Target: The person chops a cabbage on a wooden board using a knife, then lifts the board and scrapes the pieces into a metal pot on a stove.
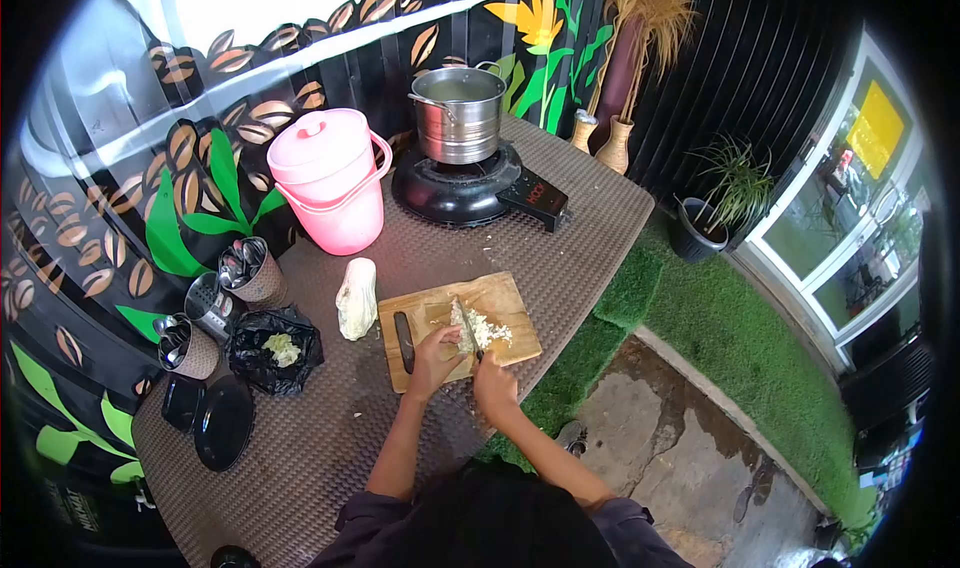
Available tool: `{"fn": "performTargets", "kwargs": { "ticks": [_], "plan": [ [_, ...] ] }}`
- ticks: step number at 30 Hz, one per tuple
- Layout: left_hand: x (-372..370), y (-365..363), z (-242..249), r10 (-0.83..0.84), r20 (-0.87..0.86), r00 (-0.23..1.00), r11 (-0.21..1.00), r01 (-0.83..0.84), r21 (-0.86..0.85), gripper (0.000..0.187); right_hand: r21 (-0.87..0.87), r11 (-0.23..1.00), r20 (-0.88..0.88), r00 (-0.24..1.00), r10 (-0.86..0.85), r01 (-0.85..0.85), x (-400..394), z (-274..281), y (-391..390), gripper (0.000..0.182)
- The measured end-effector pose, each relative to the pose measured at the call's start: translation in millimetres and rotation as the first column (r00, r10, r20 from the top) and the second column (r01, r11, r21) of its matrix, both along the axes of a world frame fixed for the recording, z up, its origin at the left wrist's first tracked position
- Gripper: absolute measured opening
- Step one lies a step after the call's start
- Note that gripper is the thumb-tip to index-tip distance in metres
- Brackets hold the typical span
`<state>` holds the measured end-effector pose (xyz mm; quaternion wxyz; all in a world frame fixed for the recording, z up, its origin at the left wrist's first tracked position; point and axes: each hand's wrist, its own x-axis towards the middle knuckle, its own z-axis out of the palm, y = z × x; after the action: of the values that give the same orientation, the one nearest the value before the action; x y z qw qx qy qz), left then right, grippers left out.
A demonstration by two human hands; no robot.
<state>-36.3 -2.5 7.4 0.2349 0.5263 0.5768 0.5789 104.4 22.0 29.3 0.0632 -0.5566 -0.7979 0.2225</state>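
A wooden cutting board (pixel 415 306) lies on the brown textured table. My right hand (pixel 495 388) is closed round the handle of a knife (pixel 467 328), whose blade stands over the board. Close to the left side of the blade, my left hand (pixel 437 361) is closed, fingertips together on a pale cabbage piece mostly hidden beneath them. Finely chopped pale cabbage (pixel 492 332) is heaped at the blade's right side. Left of the board, a larger piece of napa cabbage (pixel 357 300) rests on the table.
Behind the board stand a pink lidded bucket (pixel 330 193) and a steel pot (pixel 458 118) on a black portable stove (pixel 450 196). To the left are a black plastic bag (pixel 300 328) with cabbage scraps, cutlery holders (pixel 255 273) and a black oval plate (pixel 224 423).
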Motion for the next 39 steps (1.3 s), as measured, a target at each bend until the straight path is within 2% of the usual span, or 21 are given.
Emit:
{"fn": "performTargets", "kwargs": {
  "ticks": [3, 5, 9, 11, 12, 14, 15, 17, 18, 21, 23, 25, 29, 30, 31, 32, 33, 35, 36, 38, 39],
  "plan": [
    [0.2, -1.0, 3.3, 0.014, -0.06, 0.998, 0.999, -0.016, -0.035, 0.041, 0.02, 0.999, -0.038, 0.999, 0.031, -0.03, 1.1, 5.9, 20.9, 0.029],
    [4.4, -2.7, 5.9, 0.191, -0.338, 0.922, 0.978, -0.152, 0.141, 0.029, -0.026, 0.992, -0.013, 0.992, 0.122, -0.123, 8.7, 27.2, 24.2, 0.029],
    [12.2, -5.0, 2.3, 0.282, -0.298, 0.912, 0.959, -0.259, 0.115, 0.019, 0.025, 0.962, 0.082, 0.96, 0.268, -0.271, 15.0, 35.9, 9.5, 0.029],
    [11.9, -7.5, 4.2, 0.205, -0.22, 0.954, 0.979, -0.203, 0.033, 0.015, 0.007, 1.0, -0.002, 1.0, 0.017, -0.017, 4.9, 10.7, -4.9, 0.028],
    [9.6, -9.2, 5.3, 0.206, -0.219, 0.954, 0.979, -0.203, 0.033, 0.015, -0.057, 0.998, 0.026, 1.0, 0.017, -0.015, 2.6, 11.2, -8.4, 0.028],
    [0.6, -11.2, 9.0, -0.002, -0.295, 0.956, 1.0, -0.006, -0.028, 0.017, -0.045, 0.999, 0.01, 1.0, 0.029, -0.028, 1.9, 7.2, -1.2, 0.028],
    [-4.1, -11.2, 8.7, 0.001, -0.295, 0.955, 1.0, -0.01, -0.028, 0.017, -0.036, 0.998, -0.007, 0.999, 0.042, -0.043, 2.0, 6.0, 2.5, 0.029],
    [-13.2, -9.1, 1.4, -0.101, -0.199, 0.975, 0.99, 0.079, -0.118, 0.019, -0.051, 0.994, -0.06, 0.994, 0.089, -0.092, 10.3, 16.0, 18.2, 0.03],
    [-15.0, -5.8, -6.2, -0.099, -0.202, 0.974, 0.99, 0.076, -0.117, 0.019, -0.058, 0.988, -0.112, 0.985, 0.134, -0.142, 16.5, 21.1, 27.5, 0.031],
    [-14.4, 2.5, -17.6, -0.068, -0.011, 0.998, 0.978, 0.064, -0.198, 0.017, -0.015, 0.969, -0.245, 0.941, 0.235, -0.246, 35.7, 16.9, 52.4, 0.036],
    [-9.5, 7.0, -13.0, 0.027, -0.213, 0.977, 0.978, -0.07, -0.196, 0.012, -0.03, 0.97, -0.31, 0.925, 0.22, -0.241, 48.7, 12.9, 58.1, 0.039],
    [-5.2, 15.1, -16.8, 0.067, -0.123, 0.99, 0.983, -0.087, -0.164, 0.01, 0.047, 0.986, -0.359, 0.919, 0.165, -0.159, 57.2, 3.5, 58.7, 0.043],
    [-6.7, 27.2, -15.6, 0.085, 0.06, 0.995, 0.993, -0.08, -0.086, 0.012, 0.029, 1.0, -0.3, 0.954, 0.011, -0.003, 63.9, 10.1, 43.5, 0.043],
    [-6.6, 27.6, -6.7, 0.083, 0.06, 0.995, 0.993, -0.077, -0.085, 0.012, 0.013, 0.999, -0.24, 0.97, -0.031, 0.035, 62.0, 15.1, 38.0, 0.042],
    [-6.6, 26.0, 5.7, 0.094, -0.058, 0.994, 0.985, -0.101, -0.137, 0.013, -0.001, 0.997, -0.178, 0.981, -0.073, 0.074, 59.0, 16.3, 34.0, 0.041],
    [-6.8, 25.9, 18.1, 0.099, -0.176, 0.979, 0.974, -0.131, -0.185, 0.014, -0.001, 0.997, -0.179, 0.981, -0.075, 0.076, 54.9, 11.7, 30.9, 0.041],
    [-9.6, 29.7, 18.6, 0.098, -0.176, 0.98, 0.974, -0.13, -0.186, 0.014, 0.043, 0.996, -0.192, 0.979, -0.073, 0.083, 49.7, 7.5, 27.0, 0.04],
    [-14.3, 36.4, 18.7, 0.172, -0.285, 0.943, 0.985, -0.168, 0.04, 0.013, 0.085, 0.992, -0.203, 0.976, -0.072, 0.091, 40.3, -0.1, 23.3, 0.038],
    [-16.2, 42.5, 12.9, 0.17, -0.285, 0.943, 0.985, -0.166, 0.039, 0.013, 0.059, 0.997, -0.194, 0.98, -0.044, 0.057, 35.3, 2.0, 21.8, 0.039],
    [-20.6, 57.1, -5.2, 0.348, -0.417, 0.84, 0.932, -0.263, 0.248, 0.017, 0.017, 1.0, -0.184, 0.983, 0.002, 0.001, 27.4, 8.7, 21.5, 0.039],
    [-24.1, 60.3, -14.7, 0.348, -0.417, 0.84, 0.933, -0.263, 0.247, 0.017, 0.016, 1.0, -0.184, 0.983, 0.002, 0.001, 24.8, 11.1, 24.0, 0.039]
  ]
}}
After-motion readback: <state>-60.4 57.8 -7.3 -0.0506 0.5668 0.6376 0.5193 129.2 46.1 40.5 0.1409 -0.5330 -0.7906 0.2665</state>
